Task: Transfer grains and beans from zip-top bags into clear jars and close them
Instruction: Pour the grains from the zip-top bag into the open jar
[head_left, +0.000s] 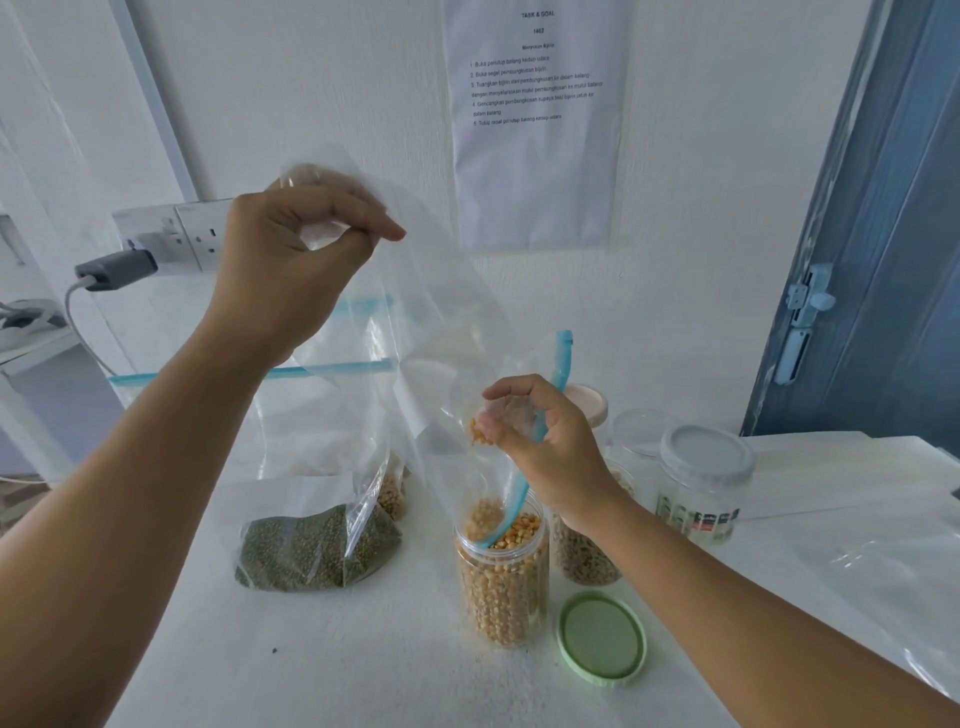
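- A wall socket (171, 236) with a grey plug (117, 267) is seen at the far left, above the white table (311, 665).
- A zip-top bag of green beans (317, 551) is set on the table, left of centre; a second bag with yellow grain (390, 493) is partly hidden behind it.
- The left hand (291, 270) is raised, and the bottom corner of the nearly empty clear bag (431, 322) is pinched between its curled fingers and thumb.
- The bag is held upturned, its blue zip edge (545, 415) dipped into the open jar (501, 577) of yellow split peas (498, 592), which stands at the table's centre.
- The bag's mouth is gripped by the right hand (545, 441) just above the jar; a few peas are seen inside the plastic by the fingertips.
- A green lid (601, 638) is laid flat beside the jar, to its right.
- Behind the right wrist, a filled jar (582, 551) is partly covered; its contents are possibly mixed grains.
- Farther right, a grey-lidded jar (701, 483) is placed near a blue door (883, 234).
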